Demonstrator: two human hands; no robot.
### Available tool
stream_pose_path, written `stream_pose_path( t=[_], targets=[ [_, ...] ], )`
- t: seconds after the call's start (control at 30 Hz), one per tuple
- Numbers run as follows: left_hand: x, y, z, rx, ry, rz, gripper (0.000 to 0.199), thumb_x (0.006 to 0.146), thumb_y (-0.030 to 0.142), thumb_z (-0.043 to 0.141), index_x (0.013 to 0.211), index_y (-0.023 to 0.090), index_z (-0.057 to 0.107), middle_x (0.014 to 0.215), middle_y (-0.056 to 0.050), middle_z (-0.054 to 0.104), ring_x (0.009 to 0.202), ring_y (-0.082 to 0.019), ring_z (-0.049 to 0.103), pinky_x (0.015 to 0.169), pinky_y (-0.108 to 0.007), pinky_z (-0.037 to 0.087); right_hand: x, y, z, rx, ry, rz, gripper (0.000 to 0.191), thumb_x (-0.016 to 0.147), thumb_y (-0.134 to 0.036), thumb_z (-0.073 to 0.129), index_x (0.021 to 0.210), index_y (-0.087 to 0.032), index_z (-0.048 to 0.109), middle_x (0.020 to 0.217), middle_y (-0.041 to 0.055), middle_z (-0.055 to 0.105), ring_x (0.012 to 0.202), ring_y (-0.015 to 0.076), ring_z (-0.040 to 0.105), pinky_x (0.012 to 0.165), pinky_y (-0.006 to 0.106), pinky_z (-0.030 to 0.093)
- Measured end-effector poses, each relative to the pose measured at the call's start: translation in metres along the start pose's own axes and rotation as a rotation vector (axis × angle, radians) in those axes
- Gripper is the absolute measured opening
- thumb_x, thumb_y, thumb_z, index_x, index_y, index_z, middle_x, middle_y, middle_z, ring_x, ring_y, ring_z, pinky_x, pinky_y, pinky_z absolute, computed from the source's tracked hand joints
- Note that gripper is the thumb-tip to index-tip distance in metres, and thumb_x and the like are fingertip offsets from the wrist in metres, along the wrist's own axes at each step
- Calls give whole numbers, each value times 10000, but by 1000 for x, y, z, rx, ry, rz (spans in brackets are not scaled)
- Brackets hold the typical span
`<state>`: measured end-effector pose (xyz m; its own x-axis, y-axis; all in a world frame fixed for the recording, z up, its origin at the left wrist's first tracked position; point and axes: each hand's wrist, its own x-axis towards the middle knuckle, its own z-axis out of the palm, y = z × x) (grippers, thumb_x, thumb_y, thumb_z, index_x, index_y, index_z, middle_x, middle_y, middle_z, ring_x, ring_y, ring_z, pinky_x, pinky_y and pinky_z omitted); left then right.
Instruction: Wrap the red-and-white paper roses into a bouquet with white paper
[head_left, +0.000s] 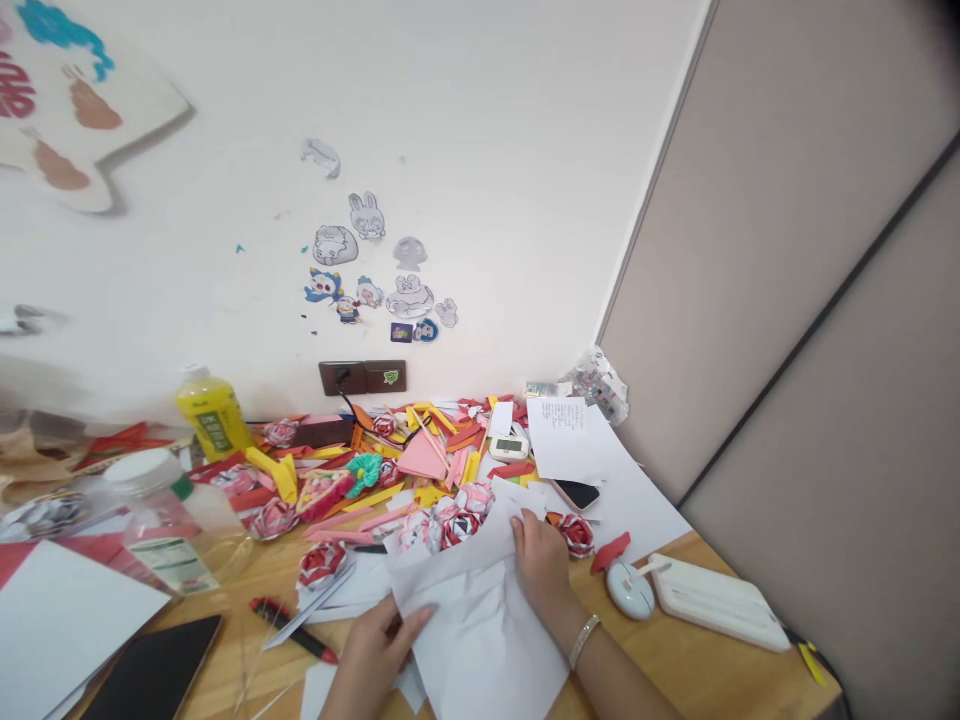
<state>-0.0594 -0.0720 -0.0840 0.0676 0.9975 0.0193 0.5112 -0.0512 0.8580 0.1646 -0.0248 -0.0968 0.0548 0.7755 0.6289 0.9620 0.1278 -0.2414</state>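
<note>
A creased white sheet of paper (480, 620) is held up between my two hands over the wooden desk. My left hand (379, 640) pinches its left edge, with the thumb lying on the front. At the upper right edge, my right hand (541, 560) has its fingers closed on the same sheet; a bracelet circles that wrist. Just beyond the sheet are folded paper roses (459, 527) in white, pink and red. Left of the sheet, another red and white rose (322, 563) rests near some loose white papers (356, 590).
Coloured paper strips (420, 455) cover the desk's back. At left stand a yellow bottle (214, 415) and a clear jar (161, 530), with a black tablet (154, 670) and red-black pen (296, 628) nearer. A white mouse (630, 588) and white power strip (718, 602) lie at right.
</note>
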Motion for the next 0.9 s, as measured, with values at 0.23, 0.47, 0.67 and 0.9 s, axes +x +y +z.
stream_pose_path(
  t=[0.23,0.47,0.67,0.9],
  targets=[
    [-1,3,0,41,-56,-78,375,683,545,461,487,230,403,399,36,483,426,-166,485,463,-258,355,-8,-7,-5,-19,-27,82,424,955,-342,219,778,-164,560,582,66,603,531,186,561,528,265,323],
    [3,2,0,84,-50,-100,396,681,553,444,449,246,347,363,46,436,400,-161,466,467,-258,332,-8,-2,-1,-9,-22,55,536,957,-371,126,868,-126,594,583,98,624,541,200,580,531,274,345],
    [4,0,1,80,-68,-79,398,690,554,440,455,245,352,360,55,409,391,-149,430,459,-255,319,-6,-2,0,13,-27,54,487,955,-365,157,816,-163,578,562,60,605,513,183,560,574,279,356],
    [4,-4,2,79,-40,-56,382,698,538,443,470,243,356,377,50,411,414,-145,421,469,-260,324,7,-13,-30,104,-77,107,309,919,-327,309,736,-188,515,605,35,580,551,182,534,535,266,317]
  ],
)
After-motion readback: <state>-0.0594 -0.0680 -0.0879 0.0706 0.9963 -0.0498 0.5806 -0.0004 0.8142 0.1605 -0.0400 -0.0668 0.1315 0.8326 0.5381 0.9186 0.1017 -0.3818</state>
